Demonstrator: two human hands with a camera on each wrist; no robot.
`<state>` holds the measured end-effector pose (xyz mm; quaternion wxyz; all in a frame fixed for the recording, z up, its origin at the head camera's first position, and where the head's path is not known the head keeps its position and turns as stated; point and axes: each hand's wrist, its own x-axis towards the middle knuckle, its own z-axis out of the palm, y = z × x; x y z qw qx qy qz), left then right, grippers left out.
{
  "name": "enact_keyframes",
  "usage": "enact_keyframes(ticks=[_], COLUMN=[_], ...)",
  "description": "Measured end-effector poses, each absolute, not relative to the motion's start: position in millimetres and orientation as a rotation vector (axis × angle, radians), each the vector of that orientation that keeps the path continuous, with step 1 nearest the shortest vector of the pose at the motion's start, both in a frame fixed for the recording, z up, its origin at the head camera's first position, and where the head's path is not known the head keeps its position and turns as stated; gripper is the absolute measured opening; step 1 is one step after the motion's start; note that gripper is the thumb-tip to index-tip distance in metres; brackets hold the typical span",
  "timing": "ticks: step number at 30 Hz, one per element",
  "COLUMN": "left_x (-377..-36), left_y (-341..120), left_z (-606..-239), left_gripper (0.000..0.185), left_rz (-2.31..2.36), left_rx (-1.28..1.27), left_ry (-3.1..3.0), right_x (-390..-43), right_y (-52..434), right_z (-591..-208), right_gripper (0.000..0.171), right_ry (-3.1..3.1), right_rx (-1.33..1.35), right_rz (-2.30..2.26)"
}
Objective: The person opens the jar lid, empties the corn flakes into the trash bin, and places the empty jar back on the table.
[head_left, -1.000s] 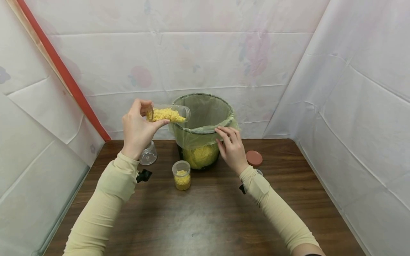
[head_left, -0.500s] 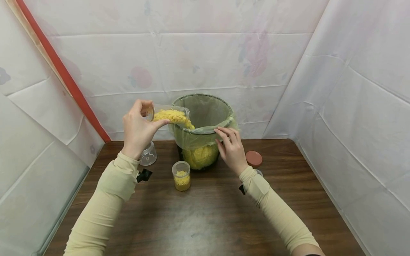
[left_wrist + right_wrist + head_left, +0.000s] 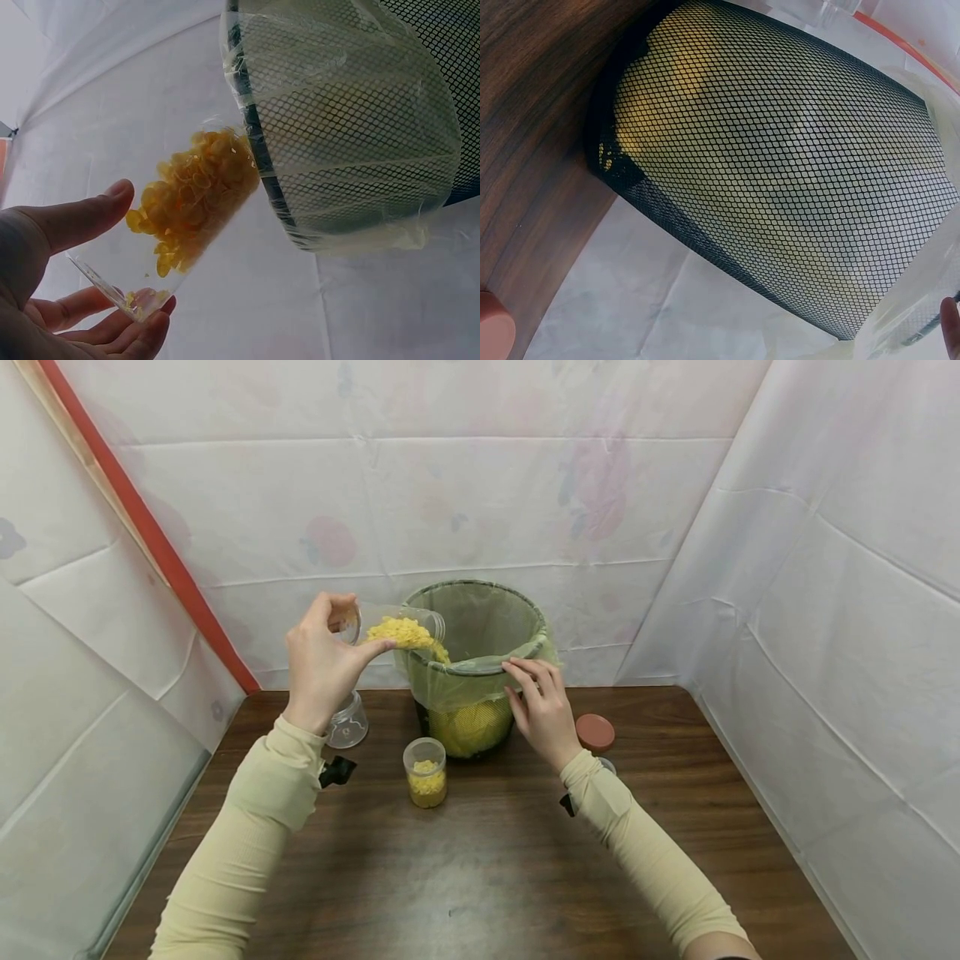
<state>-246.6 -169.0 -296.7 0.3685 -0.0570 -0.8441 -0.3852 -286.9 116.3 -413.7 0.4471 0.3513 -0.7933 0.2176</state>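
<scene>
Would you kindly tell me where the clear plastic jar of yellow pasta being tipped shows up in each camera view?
Head: the clear plastic jar of yellow pasta is left of centre, held by the left hand, mouth over the bin's rim.
Left wrist: the jar runs from lower left to centre, mouth at the rim.
Right wrist: not in view.
Shared landmark: the black mesh bin with a green liner.

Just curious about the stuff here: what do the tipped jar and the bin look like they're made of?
The jar in the left hand looks like clear, glossy plastic; the yellow pieces show through its wall. The bin seems black metal mesh, by its diamond grid, lined with a thin translucent plastic bag.
</scene>
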Motion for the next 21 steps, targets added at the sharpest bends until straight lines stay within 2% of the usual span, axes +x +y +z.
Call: enact_keyframes(ticks=[21], left_x=[-248.1], left_y=[-167.3], left_z=[-293.9], left_gripper=[0.060], left_rz=[-0.975], left_rx=[-0.160], left_ry=[-2.159], right_x=[-285.5], right_y=[117.0], right_z=[-413.8], right_gripper=[0.041], right_ry=[-1.991], right_rx=[0.865], right_rz=[0.536])
